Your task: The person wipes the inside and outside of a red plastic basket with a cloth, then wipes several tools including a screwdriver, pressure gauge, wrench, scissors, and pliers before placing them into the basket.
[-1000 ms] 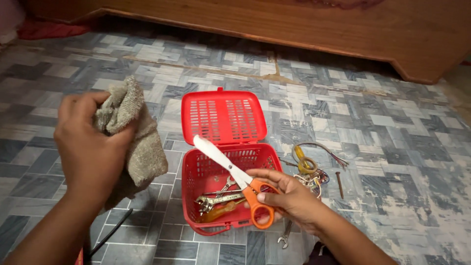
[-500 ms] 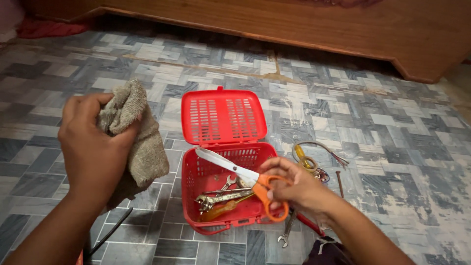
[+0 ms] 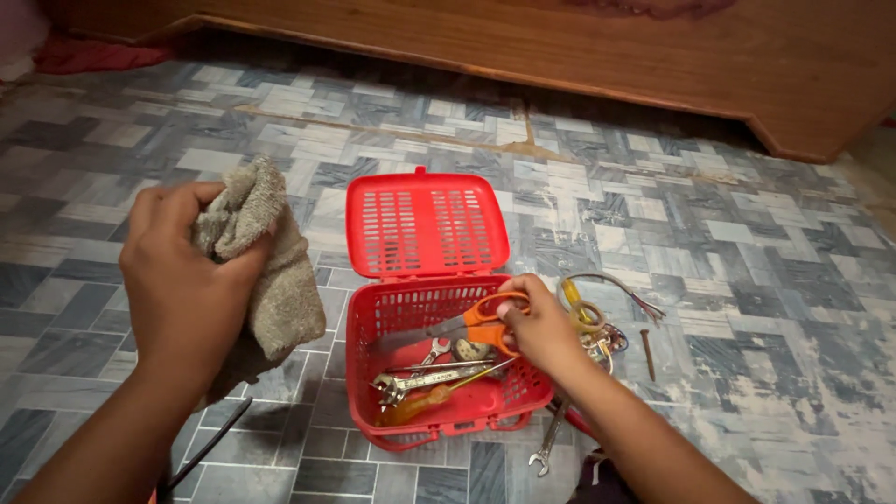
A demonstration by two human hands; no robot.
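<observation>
My left hand (image 3: 182, 285) grips a crumpled beige cloth (image 3: 271, 266) that hangs down to the left of a red plastic box (image 3: 373, 322). The box's perforated lid (image 3: 425, 222) stands open behind it. My right hand (image 3: 537, 327) holds orange-handled scissors (image 3: 467, 322) by the handles, low inside the box, blades pointing left. Under the scissors lie wrenches (image 3: 420, 378) and an amber-handled screwdriver (image 3: 420, 403).
Right of the box lie a bundle of wires with a yellow ring (image 3: 588, 313), a nail (image 3: 646, 353), a wrench (image 3: 546, 446) and a red-handled tool. A black cable (image 3: 210, 446) runs at the lower left. Wooden furniture (image 3: 653, 56) borders the far side of the tiled floor.
My right hand has lowered the scissors from above the box down into it, the blades swinging from upward-left to nearly level. My left hand with the cloth shifted slightly right.
</observation>
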